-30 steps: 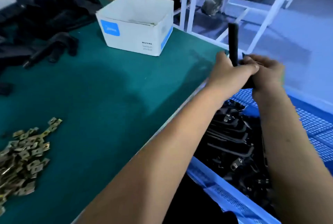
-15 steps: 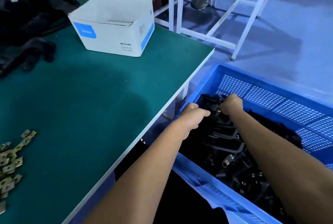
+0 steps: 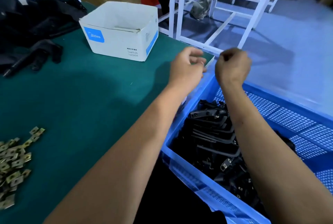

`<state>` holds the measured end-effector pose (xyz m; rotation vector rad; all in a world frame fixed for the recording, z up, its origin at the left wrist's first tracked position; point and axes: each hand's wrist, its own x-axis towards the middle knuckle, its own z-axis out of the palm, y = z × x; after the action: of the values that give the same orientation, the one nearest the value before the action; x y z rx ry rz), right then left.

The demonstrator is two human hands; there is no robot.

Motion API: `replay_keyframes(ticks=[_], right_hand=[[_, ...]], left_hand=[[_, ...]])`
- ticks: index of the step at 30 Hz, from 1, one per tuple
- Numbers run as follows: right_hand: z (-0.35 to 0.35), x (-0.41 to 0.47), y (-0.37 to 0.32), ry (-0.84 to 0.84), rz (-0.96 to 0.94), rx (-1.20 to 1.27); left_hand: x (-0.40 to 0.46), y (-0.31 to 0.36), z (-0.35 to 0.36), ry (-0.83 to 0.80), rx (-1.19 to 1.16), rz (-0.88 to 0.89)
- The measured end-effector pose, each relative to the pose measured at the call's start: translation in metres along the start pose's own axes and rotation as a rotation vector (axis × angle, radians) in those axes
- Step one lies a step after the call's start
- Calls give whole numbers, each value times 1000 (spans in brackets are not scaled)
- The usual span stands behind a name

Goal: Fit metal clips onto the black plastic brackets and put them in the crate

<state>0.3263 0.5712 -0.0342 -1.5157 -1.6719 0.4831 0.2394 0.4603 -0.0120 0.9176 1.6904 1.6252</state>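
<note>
clips (image 3: 13,162): loose pile, left edge of table (image 3: 81,97)
brackets (image 3: 34,30): unfitted heap far left; fitted ones in crate (image 3: 281,115), right
left hand (image 3: 187,69): fingers curled loose, holds nothing, over table corner
right hand (image 3: 232,66): curled, empty as far as seen, over crate rim
risk: quick reach left may scatter clips off table

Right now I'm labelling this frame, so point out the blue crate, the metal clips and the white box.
blue crate (image 3: 292,121): head view, mesh far wall.
metal clips (image 3: 13,158): head view, middle of the pile.
white box (image 3: 117,43): head view, front face.
</note>
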Motion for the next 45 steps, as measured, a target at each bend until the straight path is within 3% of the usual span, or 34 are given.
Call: replay_keyframes(ticks=[3, 10, 15, 21, 24, 28, 31, 33, 39, 41, 43, 45], right_hand=[[-5, -18, -55, 6, -215, 97], [55, -117, -163, -493, -536, 152], [106, -221, -231, -800, -773, 150], [150, -346, -294, -1107, -1031, 108], [169, -399, -319, -1101, -1173, 19], [187, -434, -337, -751, -1237, -172], [197, -440, -342, -826, -1092, -301], [198, -441, -342, -818, -1104, -337], [185, -432, -339, -763, -1151, -24], [178, -426, -336, -715, -1155, 105], [167, -422, -334, -792, -1156, 329], [153, -420, -333, -998, -1145, 537]], left_hand=[[-2, 9, -44, 142, -52, -6], [-36, 7, -174, 472, -91, -40], [-84, 2, -292, 737, 34, -38], [-176, -26, -436, 1255, 350, -154], [-212, -41, -476, 1399, 328, -197], [-229, -54, -491, 1416, 237, -137], [-229, -55, -492, 1404, 185, -89], [-228, -54, -491, 1396, 156, -52], [-226, -54, -487, 1331, 117, 4], [-224, -52, -486, 1242, -16, 25], [-223, -45, -483, 1093, -273, 58], [-224, -40, -481, 986, -437, 95]])
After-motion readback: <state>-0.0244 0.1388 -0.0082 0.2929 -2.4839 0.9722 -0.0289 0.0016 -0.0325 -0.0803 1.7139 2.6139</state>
